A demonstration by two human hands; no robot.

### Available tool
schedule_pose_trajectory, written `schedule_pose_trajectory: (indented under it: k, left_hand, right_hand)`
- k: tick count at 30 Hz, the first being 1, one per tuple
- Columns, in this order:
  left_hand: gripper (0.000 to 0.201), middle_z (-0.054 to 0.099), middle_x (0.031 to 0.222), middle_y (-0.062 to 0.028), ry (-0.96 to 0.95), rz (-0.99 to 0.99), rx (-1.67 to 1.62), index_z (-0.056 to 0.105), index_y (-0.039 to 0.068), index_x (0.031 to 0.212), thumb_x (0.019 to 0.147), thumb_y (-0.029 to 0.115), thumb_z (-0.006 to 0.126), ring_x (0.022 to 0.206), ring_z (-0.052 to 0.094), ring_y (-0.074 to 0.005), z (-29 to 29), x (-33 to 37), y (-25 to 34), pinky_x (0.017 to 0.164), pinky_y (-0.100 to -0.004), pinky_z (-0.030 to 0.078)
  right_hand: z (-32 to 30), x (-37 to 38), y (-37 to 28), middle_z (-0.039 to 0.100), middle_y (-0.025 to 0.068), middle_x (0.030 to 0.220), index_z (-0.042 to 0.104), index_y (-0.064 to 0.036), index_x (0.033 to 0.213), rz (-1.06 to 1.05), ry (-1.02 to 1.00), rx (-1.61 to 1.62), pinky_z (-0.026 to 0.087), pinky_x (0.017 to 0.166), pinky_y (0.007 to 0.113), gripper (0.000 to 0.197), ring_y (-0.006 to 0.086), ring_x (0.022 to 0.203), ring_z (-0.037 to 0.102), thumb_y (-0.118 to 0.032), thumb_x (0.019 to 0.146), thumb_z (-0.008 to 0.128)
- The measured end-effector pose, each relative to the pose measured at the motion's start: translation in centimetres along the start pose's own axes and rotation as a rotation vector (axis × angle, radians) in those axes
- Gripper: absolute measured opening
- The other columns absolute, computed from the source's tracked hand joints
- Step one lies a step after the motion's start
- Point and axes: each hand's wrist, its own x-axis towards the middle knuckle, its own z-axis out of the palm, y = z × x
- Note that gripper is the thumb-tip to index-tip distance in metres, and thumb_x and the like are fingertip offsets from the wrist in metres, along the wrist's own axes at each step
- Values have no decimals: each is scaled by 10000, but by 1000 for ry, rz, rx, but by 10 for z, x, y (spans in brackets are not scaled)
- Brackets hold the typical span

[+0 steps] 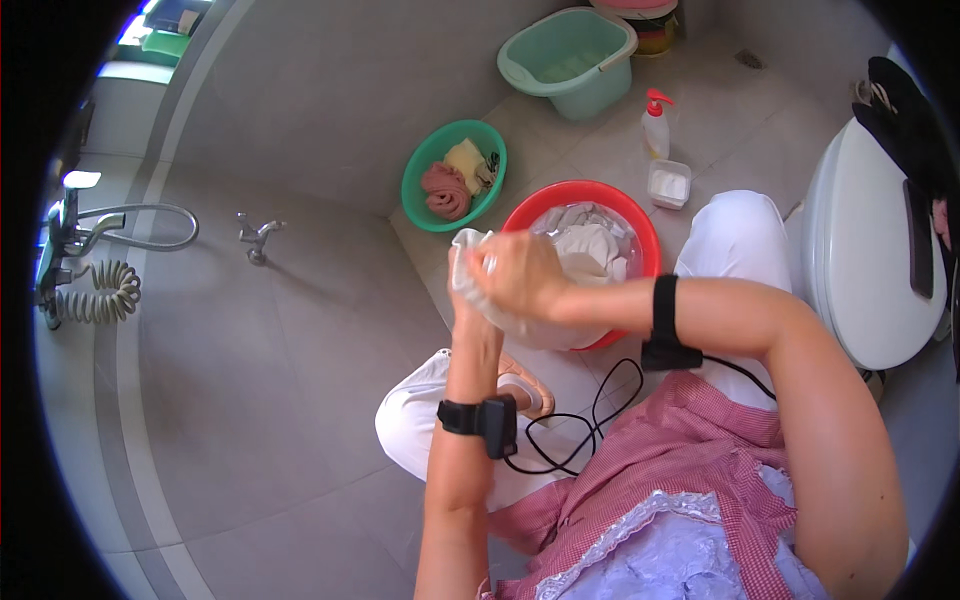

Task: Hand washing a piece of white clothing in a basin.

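"Why do we hold the pale cloth (470, 265) by the red basin's (648, 226) left edge?"
"Probably so drips stay close. Our right hand (525, 275) is curled tightly round it; our left hand (463, 301) presses against it, but we cannot tell how far its fingers bend."

Grey walls (310, 110) meet a pale tiled floor (715, 125) beside a white toilet (872, 262).

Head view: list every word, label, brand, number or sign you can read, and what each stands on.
None can be read.
Bottle: any print is too small to make out.
Dark bucket: cut off at the picture's top; any print is too small to make out.
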Motion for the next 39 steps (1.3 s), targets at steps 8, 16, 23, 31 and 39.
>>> schedule_pose_trajectory:
  k: [8, 16, 23, 31, 39]
  left_hand:
    - [315, 624, 1007, -21, 79, -255, -1157, 550, 154, 1049, 1010, 432, 408, 897, 614, -184, 24, 10, 64, 841, -358, 505]
    - [401, 578, 1204, -25, 412, -514, -672, 484, 143, 1293, 1028, 414, 354, 1102, 573, -201, 78, 10, 119, 965, -369, 469]
    - [314, 629, 1070, -34, -314, -71, -1354, 553, 134, 1149, 1010, 394, 444, 961, 634, -167, 12, 6, 16, 785, -328, 541]
    - [265, 619, 924, 7, 202, -255, -868, 584, 142, 1039, 1000, 384, 484, 828, 610, -149, 24, 6, 68, 747, -303, 513]
    - [331, 637, 896, -20, 344, -475, -1023, 611, 156, 957, 981, 462, 488, 850, 631, -151, 61, 12, 125, 737, -337, 533]
  right_hand:
    - [-6, -5, -16, 690, 157, 793, 727, -126, 707, -186, 20, 144, 538, 637, 422, 266, 355, 677, 662, -314, 828, 582]
    - [-22, 34, 14, 698, 139, 812, 728, -126, 743, 248, 58, 20, 539, 646, 445, 242, 358, 701, 668, -301, 826, 583]
    - [-16, -22, -28, 636, 123, 666, 640, -104, 613, -409, 5, 77, 507, 581, 440, 271, 348, 609, 630, -278, 818, 601]
    - [-10, 8, -19, 640, 135, 678, 662, -70, 648, -85, 56, 91, 510, 598, 437, 294, 338, 662, 639, -289, 836, 606]
    - [-25, 6, 10, 656, 156, 697, 682, -92, 666, -56, 71, 110, 520, 597, 447, 304, 356, 640, 654, -306, 860, 587]
